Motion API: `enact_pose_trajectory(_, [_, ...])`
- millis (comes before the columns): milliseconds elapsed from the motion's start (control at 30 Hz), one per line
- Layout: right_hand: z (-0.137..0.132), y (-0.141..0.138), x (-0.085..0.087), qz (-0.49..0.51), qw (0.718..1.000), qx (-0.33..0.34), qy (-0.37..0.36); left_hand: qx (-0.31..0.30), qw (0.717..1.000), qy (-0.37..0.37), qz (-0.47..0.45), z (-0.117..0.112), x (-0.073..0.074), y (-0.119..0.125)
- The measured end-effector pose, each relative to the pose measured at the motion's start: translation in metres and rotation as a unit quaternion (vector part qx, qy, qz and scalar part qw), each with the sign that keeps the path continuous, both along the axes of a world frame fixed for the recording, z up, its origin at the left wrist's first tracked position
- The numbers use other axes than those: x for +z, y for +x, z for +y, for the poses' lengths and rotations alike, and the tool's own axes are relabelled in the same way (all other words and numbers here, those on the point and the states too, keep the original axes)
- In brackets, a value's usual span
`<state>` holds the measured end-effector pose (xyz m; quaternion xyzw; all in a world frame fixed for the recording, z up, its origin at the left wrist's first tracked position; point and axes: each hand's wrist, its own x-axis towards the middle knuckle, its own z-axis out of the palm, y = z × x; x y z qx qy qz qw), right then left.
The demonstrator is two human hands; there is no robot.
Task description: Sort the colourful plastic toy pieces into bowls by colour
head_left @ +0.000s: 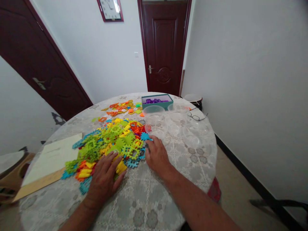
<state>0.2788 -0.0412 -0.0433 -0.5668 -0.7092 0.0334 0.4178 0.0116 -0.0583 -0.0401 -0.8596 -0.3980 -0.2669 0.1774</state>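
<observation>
A heaped pile of plastic gear-shaped building pieces [115,138] in green, yellow, blue, orange and red covers the table's middle left. My left hand [106,171] lies over the pile's near edge, palm down with its fingers apart, beside some yellow pieces [121,167]. At the pile's right edge my right hand [157,155] has its fingers bent, with a blue gear piece [145,136] at the fingertips. Its grip is partly hidden by the hand itself.
Clear plastic tubs [155,120] stand right of the pile, near eyeglasses [196,117]. A green box [157,104] of purple pieces and scattered orange pieces [117,109] are farther back. Left are a pale board [54,157] and a wooden strip [40,184].
</observation>
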Motion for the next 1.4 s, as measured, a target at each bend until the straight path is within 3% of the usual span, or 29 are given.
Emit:
enact_pose_trajectory(267, [0.000,0.010,0.011,0.036,0.999,0.002,-0.019,0.018,1.000,-0.009,-0.001,0.003,0.000,-0.003])
enact_pose_trajectory(667, [0.000,0.021,0.021,0.079,0.995,-0.008,0.058,0.010,1.000,-0.002,-0.013,0.002,-0.004,-0.003])
enact_pose_trajectory(767, [-0.006,0.029,0.033,0.077,0.992,-0.014,0.096,0.000,1.000,-0.005,-0.014,0.002,-0.006,-0.004])
enact_pose_trajectory(900, [-0.002,0.058,0.067,0.001,0.992,-0.043,0.117,-0.013,0.999,-0.008,-0.029,0.003,-0.009,-0.005])
enact_pose_trajectory(1033, [0.040,0.101,0.108,-0.123,0.986,-0.076,0.082,-0.013,0.999,-0.009,-0.044,0.006,-0.014,-0.005])
enact_pose_trajectory(1133, [0.090,0.125,0.127,-0.235,0.964,-0.120,-0.035,-0.011,0.999,-0.014,-0.051,0.007,-0.015,-0.005])
enact_pose_trajectory(1267, [0.147,0.135,0.124,-0.353,0.898,-0.149,-0.214,-0.010,0.998,-0.017,-0.059,0.006,-0.015,-0.005])
enact_pose_trajectory(1400, [0.180,0.134,0.105,-0.387,0.874,-0.119,-0.269,0.001,0.997,-0.015,-0.079,0.007,-0.015,-0.005])
